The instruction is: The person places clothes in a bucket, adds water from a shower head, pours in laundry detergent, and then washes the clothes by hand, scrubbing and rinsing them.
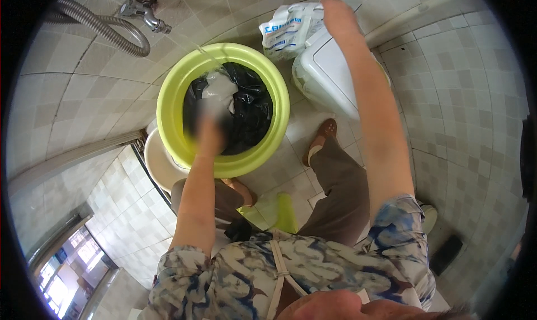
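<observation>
One round yellow-green plastic tub, smooth and wide-rimmed, is seen at ten to eleven o'clock from the view's centre. Inside it lie shiny, wrinkled wet black fabric, whose number of pieces cannot be counted, and one bunched pale grey cloth toward the tub's twelve o'clock. A thin stream of water is let fall into the tub from the direction of one metal tap at eleven o'clock; beside the tap, a ribbed grey hose is looped.

The left hand is held over the fabric but blurred; whether its fingers are spread or pressed together cannot be told. By the right hand, one crinkled white plastic bag with blue print is gripped at its upper right edge, at twelve o'clock; the fingertips are hidden.

One rounded white plastic bin with a lid is set at one o'clock, partly covered by the right forearm. One white round basin is partly blocked by the tub at nine o'clock. Two brown shoes are seen on the tiled floor.
</observation>
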Motion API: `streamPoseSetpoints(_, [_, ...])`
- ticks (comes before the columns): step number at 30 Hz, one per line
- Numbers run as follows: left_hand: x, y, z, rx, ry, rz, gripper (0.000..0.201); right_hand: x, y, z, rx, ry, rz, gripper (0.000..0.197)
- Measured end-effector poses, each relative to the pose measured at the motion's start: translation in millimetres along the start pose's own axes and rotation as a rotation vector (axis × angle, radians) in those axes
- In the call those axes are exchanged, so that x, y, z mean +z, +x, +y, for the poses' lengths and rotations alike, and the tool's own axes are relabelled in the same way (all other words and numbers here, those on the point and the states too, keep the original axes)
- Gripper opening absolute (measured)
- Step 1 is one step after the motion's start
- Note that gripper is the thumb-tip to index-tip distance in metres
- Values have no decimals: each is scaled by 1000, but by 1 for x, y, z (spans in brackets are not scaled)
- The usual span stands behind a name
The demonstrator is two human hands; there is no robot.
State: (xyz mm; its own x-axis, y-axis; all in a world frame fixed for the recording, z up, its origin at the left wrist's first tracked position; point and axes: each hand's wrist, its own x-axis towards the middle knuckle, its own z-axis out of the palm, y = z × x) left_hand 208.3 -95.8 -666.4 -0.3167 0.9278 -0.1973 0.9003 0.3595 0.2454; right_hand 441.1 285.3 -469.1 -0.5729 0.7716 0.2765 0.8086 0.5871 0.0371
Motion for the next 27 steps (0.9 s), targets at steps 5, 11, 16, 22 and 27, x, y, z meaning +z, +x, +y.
streamPoseSetpoints(5, [-21,-5,-12,163,-20,151,115,-48,-6,-4,-127,-64,190,27])
streamPoseSetpoints(11, [-98,-57,-1,-119,-81,-310,104,-168,-51,-48,-249,-116,604,12])
streamPoseSetpoints(16, [-173,-137,-4,-114,-492,-197,84,-327,-111,-122,-235,127,707,13])
streamPoseSetpoints(22, [-250,-227,48,329,-630,397,88,-468,-188,-192,-355,94,805,13])
streamPoseSetpoints(27, [-324,-355,107,485,-1120,294,88,-539,-276,-255,-488,97,705,15])
